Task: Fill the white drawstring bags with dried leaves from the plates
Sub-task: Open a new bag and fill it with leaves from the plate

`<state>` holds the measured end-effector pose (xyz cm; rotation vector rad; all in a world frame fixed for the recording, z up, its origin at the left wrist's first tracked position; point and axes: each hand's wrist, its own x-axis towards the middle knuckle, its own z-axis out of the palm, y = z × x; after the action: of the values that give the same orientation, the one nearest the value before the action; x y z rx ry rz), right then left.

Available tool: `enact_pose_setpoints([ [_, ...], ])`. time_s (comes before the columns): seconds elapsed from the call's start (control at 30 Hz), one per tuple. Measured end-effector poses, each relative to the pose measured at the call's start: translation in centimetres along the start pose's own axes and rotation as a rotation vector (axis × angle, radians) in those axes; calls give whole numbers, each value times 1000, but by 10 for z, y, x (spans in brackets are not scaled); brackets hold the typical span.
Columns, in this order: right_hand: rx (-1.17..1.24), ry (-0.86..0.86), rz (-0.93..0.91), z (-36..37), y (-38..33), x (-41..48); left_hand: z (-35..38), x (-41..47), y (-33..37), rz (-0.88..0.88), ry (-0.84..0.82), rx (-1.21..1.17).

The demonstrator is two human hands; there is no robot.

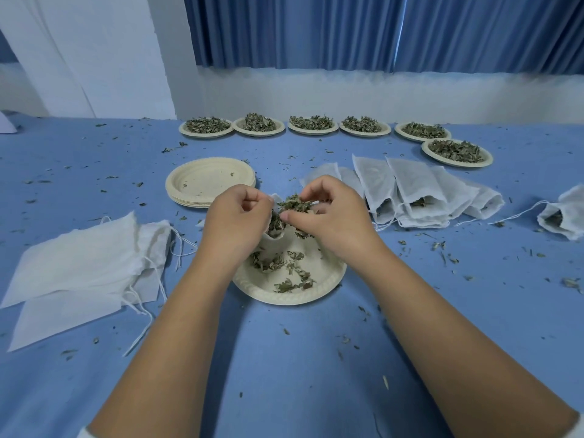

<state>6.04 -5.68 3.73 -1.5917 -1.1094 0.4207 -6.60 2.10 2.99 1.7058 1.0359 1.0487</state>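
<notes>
My left hand (238, 221) grips the mouth of a white drawstring bag (275, 230) and holds it open above a cream plate (294, 292). My right hand (325, 216) pinches a clump of dried leaves (294, 203) right at the bag's opening. Leaves show inside the bag mouth. More dried leaves (281, 267) lie scattered on the plate under my hands. Most of the bag is hidden behind my left hand.
Empty white bags (85, 267) lie flat at the left. Filled bags (417, 191) lie in a row at the right, one more filled bag (562, 216) farther right. A stack of empty plates (210, 181) stands behind my hands. Several plates of leaves (313, 124) line the far edge.
</notes>
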Motion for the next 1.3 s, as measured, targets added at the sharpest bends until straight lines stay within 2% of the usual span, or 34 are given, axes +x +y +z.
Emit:
enact_pose_setpoints([
  [0.3,-224,-1,-136,7,7,-3,0,-6,7,8,-75,-20],
  [0.47,-299,-8,-124,8,10,-4,4,-9,8,10,-181,42],
  [0.77,-115,-160,18,7,3,-2,3,-1,-1,-13,1,41],
  [0.9,-11,-157,51,5,-1,-2,2,0,-2,-20,22,35],
  [1.13,114,-78,94,7,0,-5,3,-6,5,-25,-107,29],
  [1.3,79,-24,63,10,6,-5,3,-9,8,-32,-178,55],
])
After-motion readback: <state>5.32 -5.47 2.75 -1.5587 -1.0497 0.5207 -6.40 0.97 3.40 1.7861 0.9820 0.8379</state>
